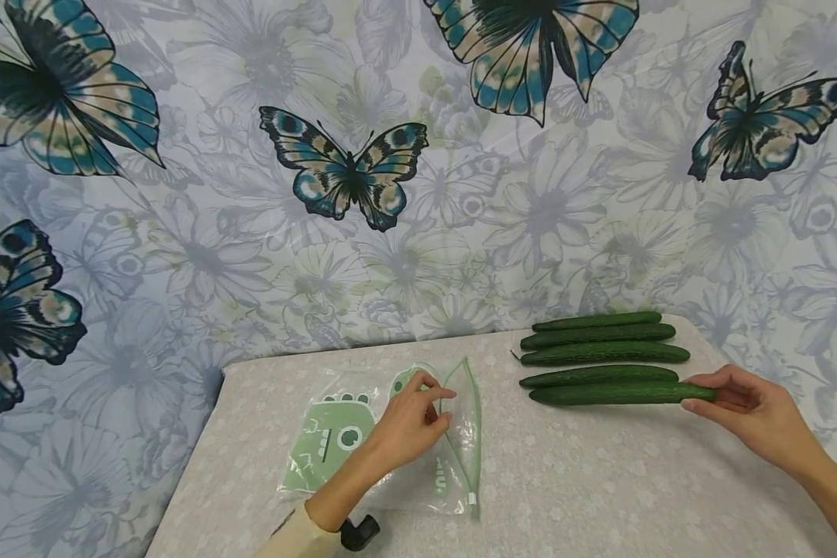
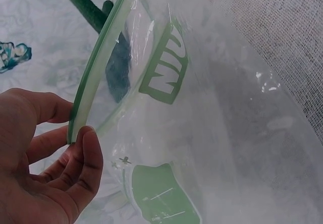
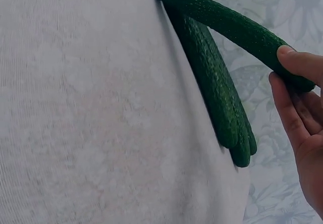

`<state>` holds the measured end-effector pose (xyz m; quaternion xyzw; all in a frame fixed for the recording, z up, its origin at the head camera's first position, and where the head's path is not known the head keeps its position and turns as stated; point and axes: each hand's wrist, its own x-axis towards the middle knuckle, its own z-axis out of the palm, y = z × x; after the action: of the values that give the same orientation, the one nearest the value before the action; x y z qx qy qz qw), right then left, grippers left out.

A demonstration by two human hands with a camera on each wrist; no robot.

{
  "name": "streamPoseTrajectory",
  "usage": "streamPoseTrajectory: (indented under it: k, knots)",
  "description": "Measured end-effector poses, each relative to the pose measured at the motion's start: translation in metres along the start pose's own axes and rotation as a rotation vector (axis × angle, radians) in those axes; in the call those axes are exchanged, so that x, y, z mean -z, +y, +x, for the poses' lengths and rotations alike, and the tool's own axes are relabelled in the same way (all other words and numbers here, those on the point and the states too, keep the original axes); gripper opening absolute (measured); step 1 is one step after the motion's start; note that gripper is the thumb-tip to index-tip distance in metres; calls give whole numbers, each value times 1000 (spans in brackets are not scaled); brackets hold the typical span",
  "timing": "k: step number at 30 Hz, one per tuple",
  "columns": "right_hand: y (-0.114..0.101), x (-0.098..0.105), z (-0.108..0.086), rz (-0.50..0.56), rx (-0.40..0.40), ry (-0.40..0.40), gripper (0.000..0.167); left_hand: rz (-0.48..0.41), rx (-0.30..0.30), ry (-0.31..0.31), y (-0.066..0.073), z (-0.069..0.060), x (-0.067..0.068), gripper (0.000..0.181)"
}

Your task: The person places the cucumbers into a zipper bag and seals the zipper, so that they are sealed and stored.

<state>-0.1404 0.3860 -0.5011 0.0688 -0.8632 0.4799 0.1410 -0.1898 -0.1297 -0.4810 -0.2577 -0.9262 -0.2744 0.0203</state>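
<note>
My right hand (image 1: 756, 415) pinches the near end of a cucumber (image 1: 621, 394) between thumb and fingers. In the right wrist view that held cucumber (image 3: 227, 24) slants up toward the hand, its far end over the others. More cucumbers (image 1: 603, 353) lie side by side on the table. A clear zip bag (image 1: 463, 434) with green dinosaur-like prints lies to the left, its mouth spread apart toward the cucumbers. My left hand (image 1: 408, 418) is over the bag. Seen from the left wrist, its fingers (image 2: 91, 158) pinch the green zip edge (image 2: 93, 72) of the mouth.
A pale patterned cloth covers the table (image 1: 565, 480). Behind it hangs a butterfly-printed backdrop (image 1: 418, 256). A white zip slider (image 1: 471, 499) sits at the bag's near corner. Some black piece (image 1: 359, 533) shows beside the left wrist.
</note>
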Motion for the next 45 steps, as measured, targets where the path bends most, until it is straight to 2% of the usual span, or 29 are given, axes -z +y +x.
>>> streamPoseTrajectory:
  k: [8, 13, 18, 24, 35, 45]
  knots:
    - [-11, -4, 1, 87, -14, -17, 29, 10, -23, 6, -1, 1, 2, 32]
    - [-14, -9, 2, 276, 9, -58, 31, 10, -19, 6, -2, 0, 1, 32]
    - [-18, -17, 3, 438, -8, -114, 32, 3, -7, 2, -1, 0, 2, 32]
    - [-24, -31, 5, 567, -17, -99, 34, -7, 3, 3, 0, 2, 1, 32]
    - [-34, -56, 8, 598, -79, -157, 31, -26, 7, 12, 1, 2, 0, 33]
    - [-42, -95, 12, 583, -113, -199, 22, -47, 2, 6, 0, 4, 2, 33]
